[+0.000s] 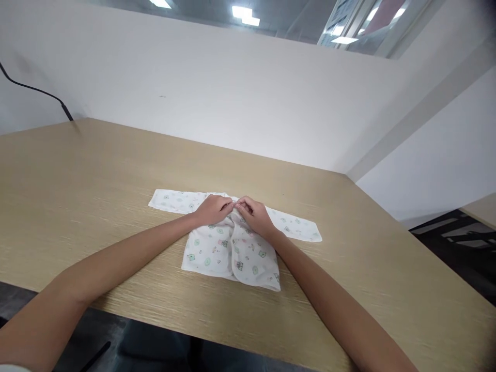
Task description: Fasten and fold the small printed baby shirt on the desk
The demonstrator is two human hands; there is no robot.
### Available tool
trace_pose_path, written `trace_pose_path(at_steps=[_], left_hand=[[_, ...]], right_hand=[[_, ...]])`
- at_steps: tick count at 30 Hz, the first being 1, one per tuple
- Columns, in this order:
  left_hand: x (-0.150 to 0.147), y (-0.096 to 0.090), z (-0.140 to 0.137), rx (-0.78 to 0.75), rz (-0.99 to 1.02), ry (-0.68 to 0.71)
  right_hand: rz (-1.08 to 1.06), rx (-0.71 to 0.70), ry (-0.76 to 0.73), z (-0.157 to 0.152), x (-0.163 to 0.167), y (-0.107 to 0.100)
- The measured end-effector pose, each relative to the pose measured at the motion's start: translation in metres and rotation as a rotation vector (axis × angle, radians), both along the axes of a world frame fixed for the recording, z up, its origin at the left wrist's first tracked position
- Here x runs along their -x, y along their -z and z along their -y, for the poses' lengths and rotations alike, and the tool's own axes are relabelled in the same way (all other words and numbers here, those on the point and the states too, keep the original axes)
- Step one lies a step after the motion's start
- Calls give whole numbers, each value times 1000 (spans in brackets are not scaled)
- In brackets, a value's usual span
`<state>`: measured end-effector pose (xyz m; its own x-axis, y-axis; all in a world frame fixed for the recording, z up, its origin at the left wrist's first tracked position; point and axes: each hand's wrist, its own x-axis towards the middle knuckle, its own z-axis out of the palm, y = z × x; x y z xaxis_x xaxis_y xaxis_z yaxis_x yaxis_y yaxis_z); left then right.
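A small white baby shirt [211, 253] with a green and pink animal print lies flat on the table, its sleeves stretched out to both sides. Down its middle runs a front opening, with a raised fold in the cloth. My left hand [214, 209] pinches the fabric near the neckline from the left. Opposite it, fingertips almost touching, my right hand [253, 214] pinches the other front edge near the collar. Whatever fastener may lie between the fingertips is too small to make out. Both forearms rest close to the table, one on each side of the shirt.
The wooden table [116, 165] meets a white partition [232, 93] at the back and a white wall on the right. A black cable [34, 89] hangs at the far left. Below the front edge there is a dark chair [155, 346].
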<state>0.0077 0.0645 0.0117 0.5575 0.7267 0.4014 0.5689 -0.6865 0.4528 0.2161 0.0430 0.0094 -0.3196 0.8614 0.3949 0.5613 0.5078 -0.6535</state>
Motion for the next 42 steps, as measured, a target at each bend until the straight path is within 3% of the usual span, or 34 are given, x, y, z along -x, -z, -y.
trace_pose_path(at_steps=[20, 38, 42], left_hand=[[-2, -1, 3, -230, -308, -39], [-2, -7, 6, -212, -305, 3], [-3, -7, 7, -199, -288, -2]], right_hand=[[154, -87, -86, 6, 2, -6], [136, -119, -99, 6, 1, -5], [152, -154, -34, 4, 2, -2]])
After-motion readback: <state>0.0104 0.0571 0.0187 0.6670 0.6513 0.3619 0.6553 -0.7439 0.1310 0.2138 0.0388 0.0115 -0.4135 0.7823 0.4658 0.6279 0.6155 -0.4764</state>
